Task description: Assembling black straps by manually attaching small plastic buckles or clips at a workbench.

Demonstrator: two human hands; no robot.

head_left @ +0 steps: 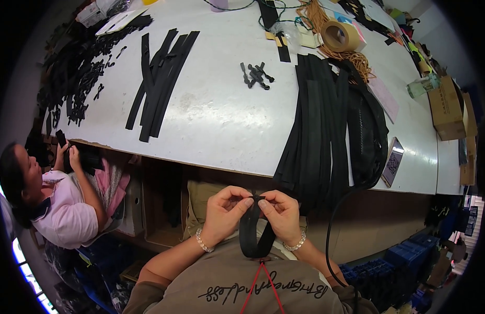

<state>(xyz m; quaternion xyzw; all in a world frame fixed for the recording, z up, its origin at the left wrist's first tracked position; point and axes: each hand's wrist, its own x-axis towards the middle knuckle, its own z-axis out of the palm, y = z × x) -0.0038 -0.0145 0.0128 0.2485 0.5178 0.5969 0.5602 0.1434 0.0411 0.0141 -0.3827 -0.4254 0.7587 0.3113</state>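
Observation:
Close to my chest, a black zipper strip hangs in a loop, its two ends brought together at the top. My left hand pinches one end between thumb and fingertips. Against it, my right hand pinches the other end, the fingertips almost touching. Whatever small part sits between the fingertips is too small to make out. Beyond my hands, on the white table, lies a small cluster of black zipper pulls. To the right, a thick bundle of long black strips hangs over the table's near edge.
Several black strips lie left of centre, near a heap of black pulls. A black bag, a phone and a tape roll lie right. A co-worker at left handles a black piece. A black cable hangs at my right.

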